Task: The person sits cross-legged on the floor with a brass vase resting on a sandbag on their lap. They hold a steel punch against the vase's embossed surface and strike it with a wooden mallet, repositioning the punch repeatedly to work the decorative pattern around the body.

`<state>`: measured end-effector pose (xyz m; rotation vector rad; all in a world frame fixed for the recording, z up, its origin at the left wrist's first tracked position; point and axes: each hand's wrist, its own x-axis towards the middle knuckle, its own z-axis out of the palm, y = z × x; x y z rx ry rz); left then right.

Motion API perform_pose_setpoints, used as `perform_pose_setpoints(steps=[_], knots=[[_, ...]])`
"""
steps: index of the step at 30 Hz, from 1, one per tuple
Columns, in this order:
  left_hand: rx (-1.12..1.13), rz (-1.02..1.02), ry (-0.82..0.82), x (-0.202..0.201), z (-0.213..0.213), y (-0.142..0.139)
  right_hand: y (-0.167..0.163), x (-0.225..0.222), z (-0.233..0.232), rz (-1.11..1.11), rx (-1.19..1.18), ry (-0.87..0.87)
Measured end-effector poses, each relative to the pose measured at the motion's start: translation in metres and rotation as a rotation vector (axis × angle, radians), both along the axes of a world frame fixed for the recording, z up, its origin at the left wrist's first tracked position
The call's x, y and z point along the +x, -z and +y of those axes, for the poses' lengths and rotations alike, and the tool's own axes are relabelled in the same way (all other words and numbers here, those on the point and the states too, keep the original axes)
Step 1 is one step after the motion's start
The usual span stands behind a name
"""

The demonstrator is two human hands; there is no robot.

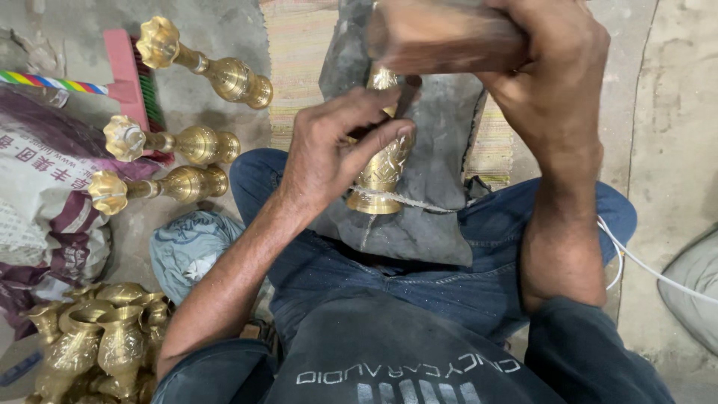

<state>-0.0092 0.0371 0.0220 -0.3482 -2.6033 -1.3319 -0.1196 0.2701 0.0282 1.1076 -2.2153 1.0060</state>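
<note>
While the person sits with a dark grey cloth [441,127] spread over the lap, the left hand [329,153] wraps around an engraved brass vase [383,173], thumb and fingers curled tight about its body and a thin dark tool pinched against the metal near the neck. The vase stands upright on the cloth, its flared foot just below the left palm. Above it, the right hand [550,71] is closed around a brown wooden block [441,37], held level directly over the mouth of the vase; motion blur hides whether the block touches the tool.

Left of the left hand, well apart from it, three brass stems with flower-shaped ends [198,69] lie side by side on the concrete floor, next to a pink brush [131,75] and a printed sack [45,202]. Below the left forearm, a cluster of brass vases [97,344] stands crowded together, with a crumpled blue rag [187,247] between them and the person's knee. Beyond both hands lies a striped mat [299,52]. A white cord [643,265] runs past the right forearm.
</note>
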Motion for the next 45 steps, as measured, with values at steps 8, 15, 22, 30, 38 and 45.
perform_pose_setpoints(steps=[8,15,22,30,38,45], knots=[[-0.016,0.055,-0.007,0.004,0.0,0.002,-0.01,0.007,0.008,-0.181,0.039,0.0],[-0.015,0.012,0.004,0.001,-0.003,0.007,-0.01,0.008,0.006,-0.201,0.043,-0.011],[-0.017,0.056,-0.007,0.005,-0.003,0.012,0.024,0.001,0.011,-0.421,-0.227,-0.099],[-0.006,0.072,0.017,0.005,-0.004,0.006,0.01,0.003,0.009,-0.439,-0.08,0.033],[-0.037,0.13,0.019,0.003,-0.005,0.009,-0.027,0.016,0.0,0.086,0.23,0.08],[0.229,-0.121,-0.071,-0.011,-0.007,0.002,0.008,-0.006,0.001,-0.274,-0.044,0.069]])
